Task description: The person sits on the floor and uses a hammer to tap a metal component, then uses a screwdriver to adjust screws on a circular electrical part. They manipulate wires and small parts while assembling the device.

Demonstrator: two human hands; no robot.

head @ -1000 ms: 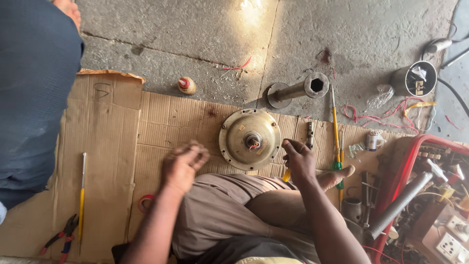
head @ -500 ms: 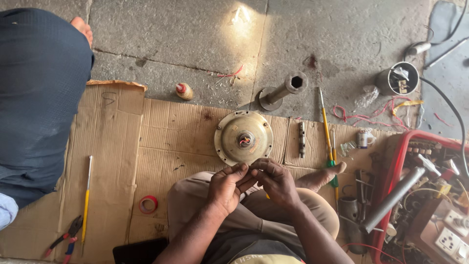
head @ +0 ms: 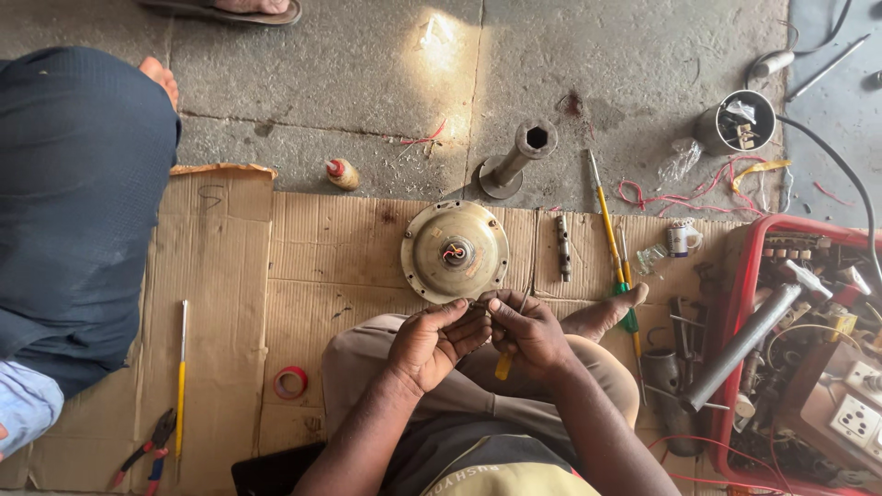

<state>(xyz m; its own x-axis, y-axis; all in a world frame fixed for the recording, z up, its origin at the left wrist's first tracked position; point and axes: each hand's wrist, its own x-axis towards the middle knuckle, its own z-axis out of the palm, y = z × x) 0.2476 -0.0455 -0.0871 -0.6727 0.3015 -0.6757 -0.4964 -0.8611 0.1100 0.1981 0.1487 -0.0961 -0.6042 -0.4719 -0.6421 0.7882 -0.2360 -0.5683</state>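
Observation:
My left hand and my right hand meet fingertip to fingertip over my lap, just below a round brass-coloured motor housing that lies on the cardboard. Both pinch a small part between the fingertips; it is too small to make out. A yellow tool handle sticks out under my right palm, held in that hand. Short red wires stick out of the housing's centre hub.
A person in dark blue sits at the left. A red tape roll, a yellow-shafted screwdriver and pliers lie on the left. A metal pipe socket, long screwdriver, tin can and red crate are to the right.
My hands came off my knees, moved together in front of the housing and now stay pinched there. The view has tilted slightly, showing more floor at the top.

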